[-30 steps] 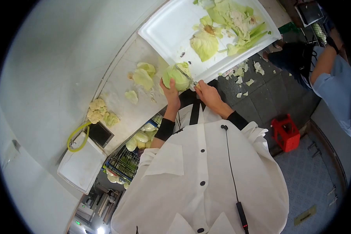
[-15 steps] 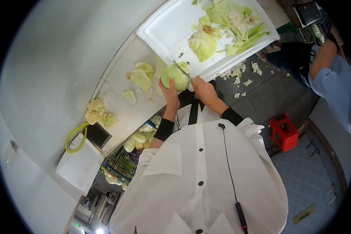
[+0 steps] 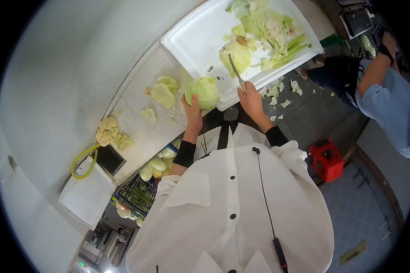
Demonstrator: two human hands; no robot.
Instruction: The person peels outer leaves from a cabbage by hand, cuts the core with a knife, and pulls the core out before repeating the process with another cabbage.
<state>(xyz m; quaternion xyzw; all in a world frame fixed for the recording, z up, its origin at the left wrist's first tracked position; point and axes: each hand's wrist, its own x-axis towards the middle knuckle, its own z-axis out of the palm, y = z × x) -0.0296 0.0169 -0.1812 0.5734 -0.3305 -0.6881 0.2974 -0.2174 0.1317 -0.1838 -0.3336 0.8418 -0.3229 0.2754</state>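
Note:
A round pale green cabbage (image 3: 203, 93) sits in my left hand (image 3: 192, 111), whose fingers and thumb wrap its near left side. My right hand (image 3: 252, 102) grips the handle of a knife (image 3: 236, 72). The blade points up and to the left over the white tray (image 3: 191, 45), apart from the cabbage. Inside the tray lies a large loose cabbage leaf (image 3: 236, 57), beside a heap of leaves and trimmings (image 3: 271, 34). More peeled leaves (image 3: 163, 92) rest on the counter left of the cabbage.
Cauliflower (image 3: 107, 131) lies on the counter near a yellow hose (image 3: 79, 164). Below stands a crate (image 3: 134, 193) of vegetables. Leaf scraps (image 3: 273, 91) litter the dark floor. A red stool (image 3: 326, 160) stands at right, and another person (image 3: 385, 95) is beyond it.
The knife has left the cabbage and moved up and right with my right hand. The cabbage stays in my left hand, slightly shifted and turned. The view has shifted a little.

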